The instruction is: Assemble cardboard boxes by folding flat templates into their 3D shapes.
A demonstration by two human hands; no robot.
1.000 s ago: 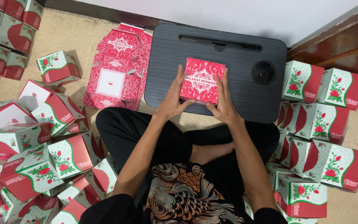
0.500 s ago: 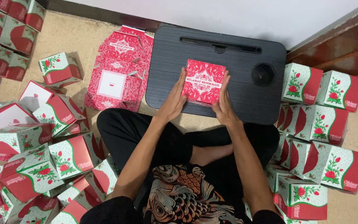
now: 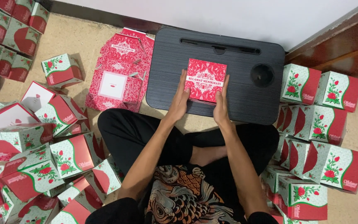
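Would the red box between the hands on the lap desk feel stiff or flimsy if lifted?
The red box looks like thin printed card, so probably light and slightly yielding. Both hands press its sides. Flat-based, it seems unlikely to roll.

A tan, speckled floor (image 3: 83,39) carries everything here. A black ribbed lap desk (image 3: 245,97) lies on it near the wall, with a round cup recess (image 3: 262,75) at its right end and a long slot (image 3: 219,46) along its far edge. One red patterned box (image 3: 205,79) sits on the desk's middle. Just left of the desk, a stack of flat red cartons (image 3: 119,74) lies on the floor. Folded red, white and green boxes (image 3: 324,124) stand in rows to the right, and more of them (image 3: 34,145) lie tumbled to the left.
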